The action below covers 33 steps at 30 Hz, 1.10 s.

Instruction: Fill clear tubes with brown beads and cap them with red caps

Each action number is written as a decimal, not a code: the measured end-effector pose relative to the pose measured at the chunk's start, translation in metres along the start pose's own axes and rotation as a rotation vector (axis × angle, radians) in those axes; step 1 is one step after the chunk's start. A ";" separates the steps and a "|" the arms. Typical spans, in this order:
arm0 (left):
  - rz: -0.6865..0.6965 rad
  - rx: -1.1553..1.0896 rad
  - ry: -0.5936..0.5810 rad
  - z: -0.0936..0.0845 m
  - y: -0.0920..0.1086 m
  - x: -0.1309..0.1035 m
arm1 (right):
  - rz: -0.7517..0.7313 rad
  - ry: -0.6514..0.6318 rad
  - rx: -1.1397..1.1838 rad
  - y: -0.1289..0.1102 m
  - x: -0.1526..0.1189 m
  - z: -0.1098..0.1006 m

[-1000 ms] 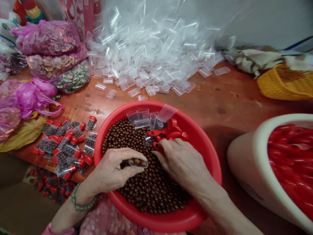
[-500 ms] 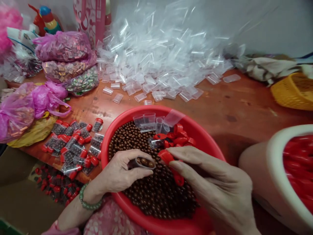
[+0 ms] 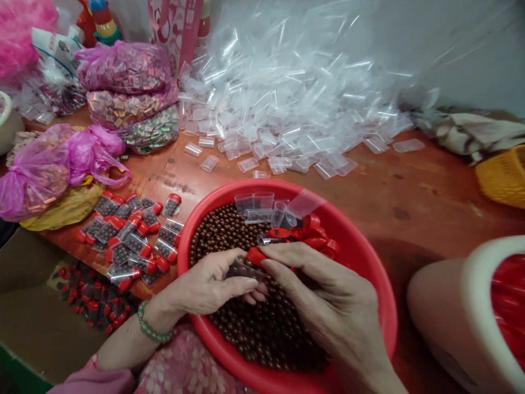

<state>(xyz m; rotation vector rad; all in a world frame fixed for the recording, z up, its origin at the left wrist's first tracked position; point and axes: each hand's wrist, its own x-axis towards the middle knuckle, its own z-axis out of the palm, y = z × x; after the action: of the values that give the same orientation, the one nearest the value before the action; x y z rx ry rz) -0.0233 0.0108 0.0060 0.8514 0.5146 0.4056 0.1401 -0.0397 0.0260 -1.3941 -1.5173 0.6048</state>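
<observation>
Container (image 3: 243, 270) and cap (image 3: 256, 255), frame centre.
Left hand (image 3: 205, 283) pinching container between thumb and fingers; right hand (image 3: 334, 295) pinching cap at container's end.

Red cap (image 3: 256, 255) at the mouth of a clear tube (image 3: 243, 270), over a basin (image 3: 363, 246) of brown balls (image 3: 266, 339).
Left hand (image 3: 209, 282) grips the tube, right hand (image 3: 332, 298) pinches the cap; capped tubes (image 3: 137, 244) lie beside the basin, a heap of clear tubes (image 3: 295, 104) beyond.
</observation>
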 end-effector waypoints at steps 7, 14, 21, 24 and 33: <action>-0.009 -0.271 -0.040 -0.016 -0.007 0.003 | 0.193 0.115 0.113 0.005 0.003 -0.002; -0.022 -0.256 -0.033 -0.018 -0.005 0.004 | -0.046 -0.125 0.009 -0.001 0.020 -0.008; -0.039 -0.216 -0.070 -0.019 -0.004 0.003 | -0.093 -0.244 -0.138 0.000 0.019 -0.038; -0.032 -0.196 -0.076 -0.020 -0.004 0.003 | -0.104 -0.207 -0.138 0.000 0.019 -0.044; -0.042 -0.109 -0.048 -0.016 0.000 0.003 | 0.010 -0.056 -0.001 -0.004 0.019 -0.007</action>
<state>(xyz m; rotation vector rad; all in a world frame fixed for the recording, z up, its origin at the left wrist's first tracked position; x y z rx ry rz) -0.0299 0.0218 -0.0034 0.7429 0.4607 0.3703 0.1466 -0.0238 0.0382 -1.3960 -1.5560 0.6545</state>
